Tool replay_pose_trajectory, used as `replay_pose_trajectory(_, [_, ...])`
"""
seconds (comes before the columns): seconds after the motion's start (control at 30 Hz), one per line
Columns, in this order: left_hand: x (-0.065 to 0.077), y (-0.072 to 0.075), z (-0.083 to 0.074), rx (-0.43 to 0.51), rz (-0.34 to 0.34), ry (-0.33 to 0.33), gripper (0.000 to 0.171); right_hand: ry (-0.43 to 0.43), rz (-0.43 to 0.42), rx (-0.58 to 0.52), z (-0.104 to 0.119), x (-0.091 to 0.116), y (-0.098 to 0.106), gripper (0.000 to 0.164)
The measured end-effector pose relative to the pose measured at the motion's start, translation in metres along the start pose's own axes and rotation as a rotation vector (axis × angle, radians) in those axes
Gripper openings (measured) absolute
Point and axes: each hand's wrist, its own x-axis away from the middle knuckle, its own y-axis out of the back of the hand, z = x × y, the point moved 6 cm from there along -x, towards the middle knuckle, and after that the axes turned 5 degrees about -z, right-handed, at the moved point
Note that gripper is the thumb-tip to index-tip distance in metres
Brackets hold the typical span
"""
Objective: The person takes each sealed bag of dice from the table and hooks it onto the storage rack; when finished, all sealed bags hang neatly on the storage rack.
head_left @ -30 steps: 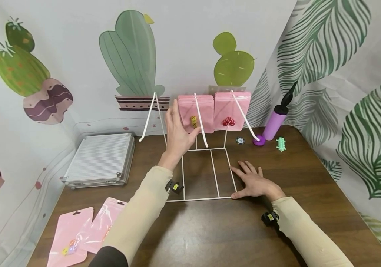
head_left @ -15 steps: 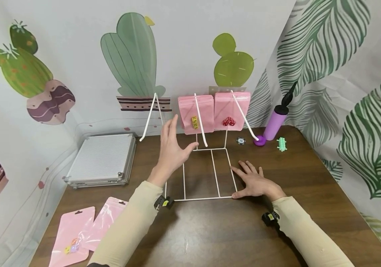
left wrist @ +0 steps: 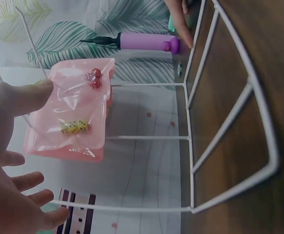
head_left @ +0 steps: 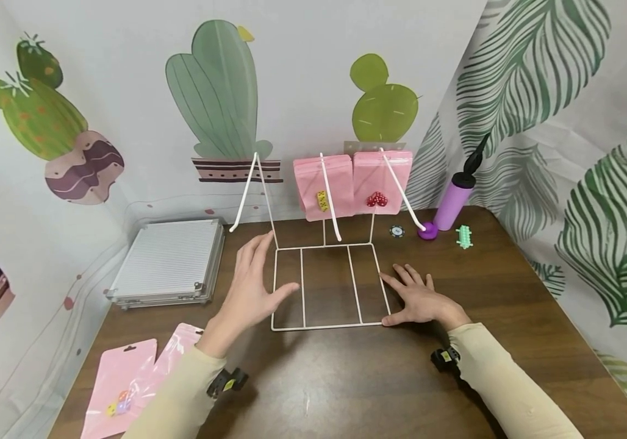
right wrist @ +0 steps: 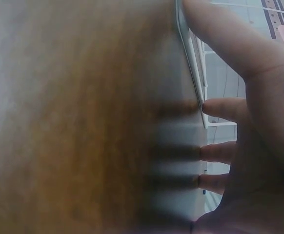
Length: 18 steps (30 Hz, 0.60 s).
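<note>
Wall (head_left: 313,91) covered with printed cacti and leaves; brown table (head_left: 357,384) set below. White wire rack (head_left: 324,246) placed on top, base (head_left: 304,327) touched by spread right hand (head_left: 422,303); left hand (head_left: 247,296) held spread nearby; pink pouches (head_left: 343,183) hung from hooks (head_left: 338,228).

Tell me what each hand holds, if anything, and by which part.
Nothing is held: the left hand hovers, and the right hand rests spread against the base of the white wire display rack.
</note>
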Motion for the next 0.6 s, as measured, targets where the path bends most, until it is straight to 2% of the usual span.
replay_pose_trajectory(0.13, [0.019,0.012,0.009,-0.030,0.036,0.030,0.105,-0.001,-0.003,0.000,0.000,0.000,0.000,0.112])
replay_pose_trajectory(0.37, [0.055,0.034,0.032,-0.077,0.042,0.065,0.107,0.009,-0.009,0.004,0.000,-0.001,-0.001,0.112])
replay_pose_trajectory(0.6, [0.090,0.048,0.064,-0.106,0.088,0.164,0.109,0.001,-0.010,0.002,-0.001,0.000,-0.001,0.113])
